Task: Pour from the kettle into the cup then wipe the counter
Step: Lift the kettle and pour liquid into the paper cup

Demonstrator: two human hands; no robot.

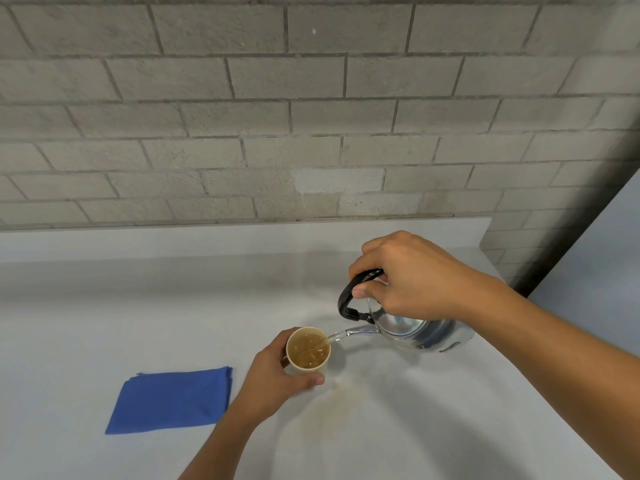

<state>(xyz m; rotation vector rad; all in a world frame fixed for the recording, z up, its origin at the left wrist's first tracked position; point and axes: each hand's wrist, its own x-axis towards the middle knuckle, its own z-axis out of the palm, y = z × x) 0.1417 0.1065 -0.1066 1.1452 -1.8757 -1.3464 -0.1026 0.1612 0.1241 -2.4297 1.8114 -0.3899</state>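
Note:
A shiny metal kettle (427, 336) with a black handle is tilted to the left, and my right hand (412, 277) grips that handle from above. Liquid runs from its spout into a cream cup (308, 348) that stands on the pale counter (104, 323). The cup holds brownish liquid close to its rim. My left hand (273, 379) is wrapped around the cup's left and near side. A folded blue cloth (171, 400) lies flat on the counter, left of the cup.
A faint brownish stain (332, 410) marks the counter just in front of the cup. A grey brick wall (311, 116) rises behind the counter's raised back edge. The counter ends at the right, where a pale slanted surface (599, 258) begins.

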